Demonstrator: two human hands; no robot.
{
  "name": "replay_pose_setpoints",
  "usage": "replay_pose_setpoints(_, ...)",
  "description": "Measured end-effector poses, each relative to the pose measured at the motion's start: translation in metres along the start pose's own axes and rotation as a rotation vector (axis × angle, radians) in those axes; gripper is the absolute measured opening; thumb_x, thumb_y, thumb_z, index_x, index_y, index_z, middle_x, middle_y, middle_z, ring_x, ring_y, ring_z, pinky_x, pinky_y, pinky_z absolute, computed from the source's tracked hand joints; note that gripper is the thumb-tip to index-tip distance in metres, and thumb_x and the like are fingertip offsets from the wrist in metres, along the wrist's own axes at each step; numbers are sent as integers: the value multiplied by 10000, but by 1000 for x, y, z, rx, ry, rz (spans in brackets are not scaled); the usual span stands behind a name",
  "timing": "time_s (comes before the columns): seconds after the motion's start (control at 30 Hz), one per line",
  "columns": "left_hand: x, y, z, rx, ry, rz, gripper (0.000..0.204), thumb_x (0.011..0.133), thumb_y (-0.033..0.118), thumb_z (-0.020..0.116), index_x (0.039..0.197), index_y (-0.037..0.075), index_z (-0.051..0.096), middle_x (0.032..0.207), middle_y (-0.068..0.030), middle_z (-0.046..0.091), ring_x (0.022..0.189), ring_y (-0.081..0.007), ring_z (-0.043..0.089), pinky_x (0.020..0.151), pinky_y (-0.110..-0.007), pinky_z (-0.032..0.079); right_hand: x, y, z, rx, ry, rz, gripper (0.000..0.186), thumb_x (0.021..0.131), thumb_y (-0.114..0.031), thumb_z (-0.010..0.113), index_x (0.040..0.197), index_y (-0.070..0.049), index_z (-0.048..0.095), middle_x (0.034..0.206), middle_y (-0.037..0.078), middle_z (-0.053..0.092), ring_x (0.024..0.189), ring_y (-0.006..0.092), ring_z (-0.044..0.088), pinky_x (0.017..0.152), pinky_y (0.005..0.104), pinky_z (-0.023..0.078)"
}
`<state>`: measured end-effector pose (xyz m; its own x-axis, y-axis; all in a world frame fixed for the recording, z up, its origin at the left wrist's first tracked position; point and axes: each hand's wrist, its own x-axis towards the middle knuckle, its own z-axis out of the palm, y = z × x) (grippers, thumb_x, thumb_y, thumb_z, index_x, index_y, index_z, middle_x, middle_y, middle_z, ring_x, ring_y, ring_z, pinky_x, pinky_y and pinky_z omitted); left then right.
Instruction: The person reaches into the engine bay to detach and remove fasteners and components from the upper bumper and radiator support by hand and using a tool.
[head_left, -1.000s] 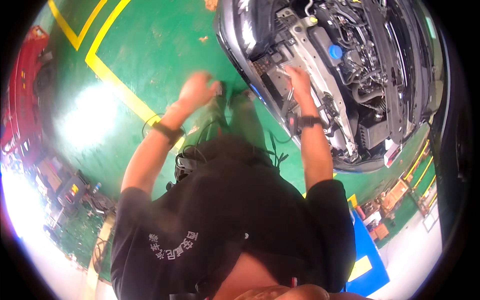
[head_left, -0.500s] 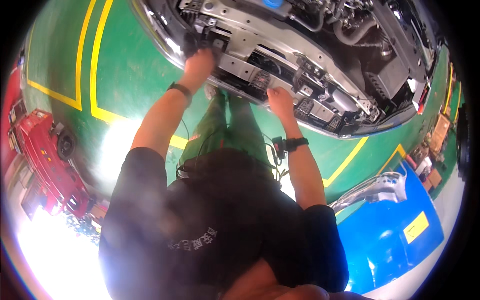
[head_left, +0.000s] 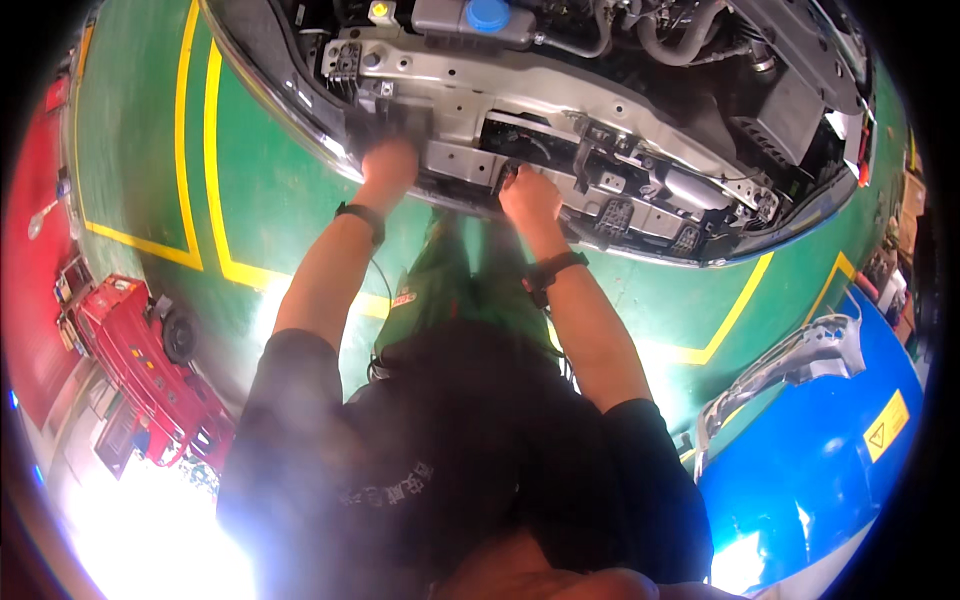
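step: looks like we're working at the bare front of the car [head_left: 560, 90] | left hand [head_left: 390, 168]: blurry, can't tell if we're gripping anything | right hand [head_left: 533, 198]: fingers curled by a small dark thing [head_left: 508, 178], hold unclear | silver crossbar [head_left: 455, 160] runs between our hands | next move: probably calls for an even, careful touch from both sides

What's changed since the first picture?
The left hand came from over the green floor to the car's front; the view turned too. Whether either hand took or released anything, I can't tell. The right hand is still at the car's front; the blue cap remains.
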<state>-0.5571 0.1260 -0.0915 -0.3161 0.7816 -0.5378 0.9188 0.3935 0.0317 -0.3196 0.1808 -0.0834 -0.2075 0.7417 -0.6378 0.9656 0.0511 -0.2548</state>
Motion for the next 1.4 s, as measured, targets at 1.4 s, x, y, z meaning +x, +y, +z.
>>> replay_pose_setpoints(1.4,1,-18,-5,-33,133,429,251,760,169,572,930,-17,567,806,-159,655,739,-272,681,617,-355,551,15,7,38,252,28,512,482,827,-393,522,1087,-13,663,1141,233,632,1103,390,589,914,449,475)
